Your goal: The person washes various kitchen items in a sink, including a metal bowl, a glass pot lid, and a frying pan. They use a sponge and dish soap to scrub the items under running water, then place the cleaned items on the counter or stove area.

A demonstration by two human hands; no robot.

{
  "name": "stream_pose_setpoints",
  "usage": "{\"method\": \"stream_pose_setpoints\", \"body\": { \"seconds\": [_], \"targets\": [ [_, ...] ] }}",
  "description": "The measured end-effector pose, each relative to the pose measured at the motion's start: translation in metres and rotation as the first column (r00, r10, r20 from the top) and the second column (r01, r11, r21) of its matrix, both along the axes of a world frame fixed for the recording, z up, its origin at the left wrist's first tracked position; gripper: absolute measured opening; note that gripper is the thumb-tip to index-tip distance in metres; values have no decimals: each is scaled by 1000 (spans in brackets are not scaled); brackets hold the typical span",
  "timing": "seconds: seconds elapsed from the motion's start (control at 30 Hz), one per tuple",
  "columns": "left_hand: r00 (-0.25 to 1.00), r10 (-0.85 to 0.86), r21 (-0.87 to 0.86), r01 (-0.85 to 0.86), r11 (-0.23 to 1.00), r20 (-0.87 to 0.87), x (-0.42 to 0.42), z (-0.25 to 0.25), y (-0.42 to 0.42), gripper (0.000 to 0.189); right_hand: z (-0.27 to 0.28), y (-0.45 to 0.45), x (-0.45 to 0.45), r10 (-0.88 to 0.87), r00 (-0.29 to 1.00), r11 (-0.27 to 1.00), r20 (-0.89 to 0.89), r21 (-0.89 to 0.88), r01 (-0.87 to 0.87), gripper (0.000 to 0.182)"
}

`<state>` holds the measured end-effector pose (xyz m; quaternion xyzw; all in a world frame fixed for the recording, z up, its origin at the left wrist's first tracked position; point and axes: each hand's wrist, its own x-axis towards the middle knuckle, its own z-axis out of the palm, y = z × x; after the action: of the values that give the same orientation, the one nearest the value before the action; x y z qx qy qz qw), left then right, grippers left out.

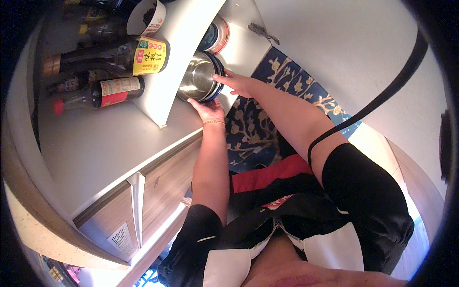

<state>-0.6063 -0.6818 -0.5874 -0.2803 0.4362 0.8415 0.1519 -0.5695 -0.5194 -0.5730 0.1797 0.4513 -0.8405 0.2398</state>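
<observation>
A stack of round stainless steel bowls or basins [199,77] with dark blue outer rims lies in the lower cabinet compartment, its shiny inside facing me. My left hand [209,110] holds the stack's near edge, thumb at the rim and fingers behind it. My right hand [235,82] grips its right side, with the thumb over the rim. Just beyond the stack, another round container [218,36] with a reddish rim stands in the same compartment.
A white shelf panel [179,53] separates the bowls from sauce bottles [150,55] and a white printed tub [157,18]. A metal hinge [263,32] joins the white door. A dark floral mat [251,125] lies below. A black strap [373,104] crosses my right arm.
</observation>
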Motion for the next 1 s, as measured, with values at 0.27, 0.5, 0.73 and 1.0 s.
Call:
{"method": "stream_pose_setpoints", "body": {
  "seconds": [0.27, 0.5, 0.73, 1.0],
  "targets": [
    [975, 0, 20, -4, 1000, 223, 43, 7, 13, 107, 15, 11, 5, -92, 995, 990, 27, 110, 88, 105],
    [962, -165, 157, 132, 979, 220, 101, 29, 16, 80, 21, 34, 15, -159, 987, 983, -16, 88, 160, 103],
    [932, -301, 189, 264, 946, 202, 117, 60, 13, 55, 55, 57, 42, -186, 981, 974, -55, 125, 191, 83],
    [929, -315, 276, 256, 926, 195, 121, 97, 10, 44, 68, 70, 64, -166, 984, 968, -70, 178, 176, 76]
  ]
}}
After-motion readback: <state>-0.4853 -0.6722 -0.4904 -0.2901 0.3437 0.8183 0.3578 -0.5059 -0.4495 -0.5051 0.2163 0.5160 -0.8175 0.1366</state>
